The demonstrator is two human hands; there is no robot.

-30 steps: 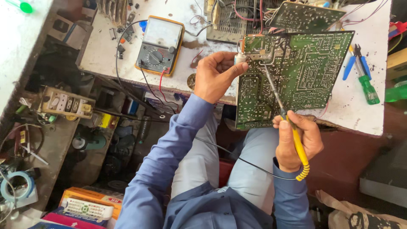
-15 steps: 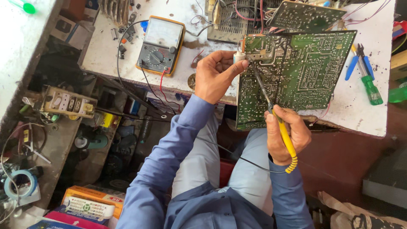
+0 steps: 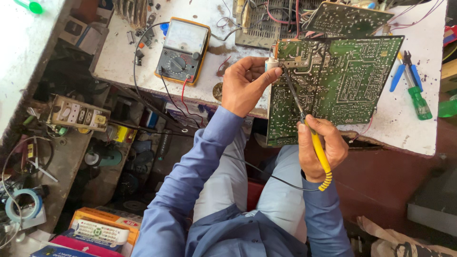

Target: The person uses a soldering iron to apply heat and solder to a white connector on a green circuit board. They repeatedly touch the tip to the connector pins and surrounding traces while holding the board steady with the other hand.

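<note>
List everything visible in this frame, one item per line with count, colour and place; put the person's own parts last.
circuit board: one, green, tilted at the bench edge, held at its upper left corner
second circuit board: one, dark green, behind the first
soldering iron: one, yellow handle, tip on the green board
multimeter: one, yellow case, on the white bench
pliers: one, blue handles, bench right
screwdriver: one, green handle, beside the pliers
tape roll: one, pale blue, lower left
remote control: one, white, on an orange box
left hand: grips the board's corner
right hand: grips the soldering iron
</note>
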